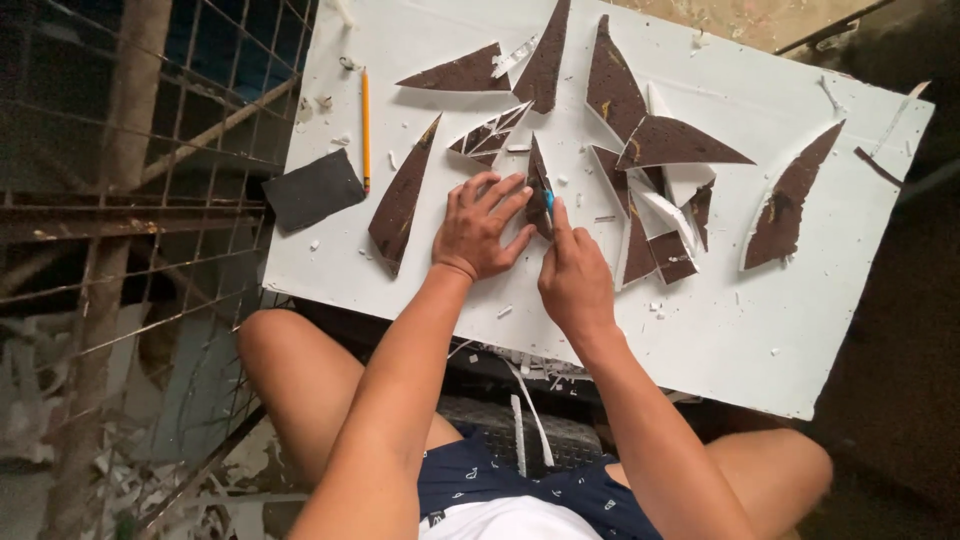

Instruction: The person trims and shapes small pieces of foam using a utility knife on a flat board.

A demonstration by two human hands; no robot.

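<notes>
left hand (482,228): fingers spread, pressing flat on a small pointed brown shard (538,195) near the middle of the white surface (760,330) | right hand (572,272): closed around a blue-handled cutter (549,203) at the shard's right edge | handling, judged: light, stiff, brittle foam-backed piece; hold it flat, away from its thin tip | pencil (365,128) lies far left

Person, seen from the head camera, looking down.
Arms: both bare from above the elbow to the fingertips; no sleeves, watch, bracelets or rings visible.
Left hand (482,230): bare, ungloved.
Right hand (572,272): bare, ungloved.
Shorts (470,475): dark navy fabric, scattered small white print, small tag at the hem.
Top (510,520): white, only the lower edge visible.
Legs: bare thighs and knees.
</notes>
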